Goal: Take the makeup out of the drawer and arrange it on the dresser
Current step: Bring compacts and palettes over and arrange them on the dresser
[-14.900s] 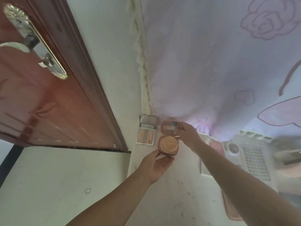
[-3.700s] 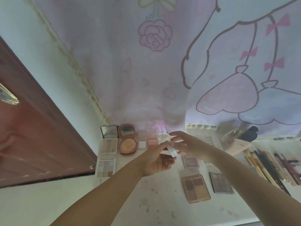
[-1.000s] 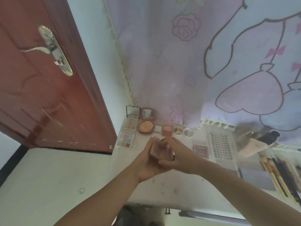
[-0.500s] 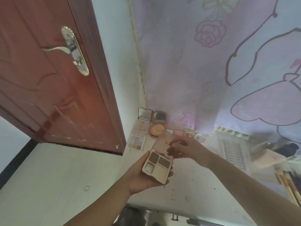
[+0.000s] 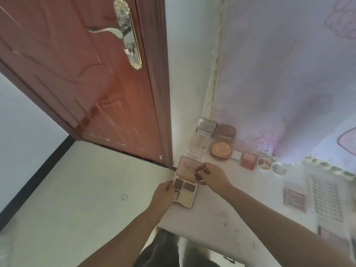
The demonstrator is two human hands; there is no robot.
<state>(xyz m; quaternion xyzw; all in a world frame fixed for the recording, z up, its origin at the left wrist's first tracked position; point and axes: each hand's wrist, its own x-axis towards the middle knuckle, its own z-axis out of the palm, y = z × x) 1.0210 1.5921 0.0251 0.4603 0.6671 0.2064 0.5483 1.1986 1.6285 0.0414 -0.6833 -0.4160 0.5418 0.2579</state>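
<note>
An opened pink eyeshadow palette (image 5: 185,189) with brown and cream pans lies at the left edge of the white dresser top (image 5: 221,218). My left hand (image 5: 162,195) grips its left side. My right hand (image 5: 211,176) pinches the raised lid near its right edge. Behind it stand an open mirrored palette (image 5: 202,135), a round peach powder compact (image 5: 221,146), a small blush pan (image 5: 248,159), a round three-colour pot (image 5: 264,163) and its white lid (image 5: 278,168). A small pale palette (image 5: 193,156) is partly hidden behind the lid.
A red-brown door (image 5: 86,74) with a gold handle stands at the left, close to the dresser edge. A printed pink curtain (image 5: 289,74) hangs behind. More palettes (image 5: 294,197) and a white lash tray (image 5: 325,197) lie at the right.
The open palette has gone from being held above the dresser down to its left edge. My left hand shifted from under it to its side. The view swung left.
</note>
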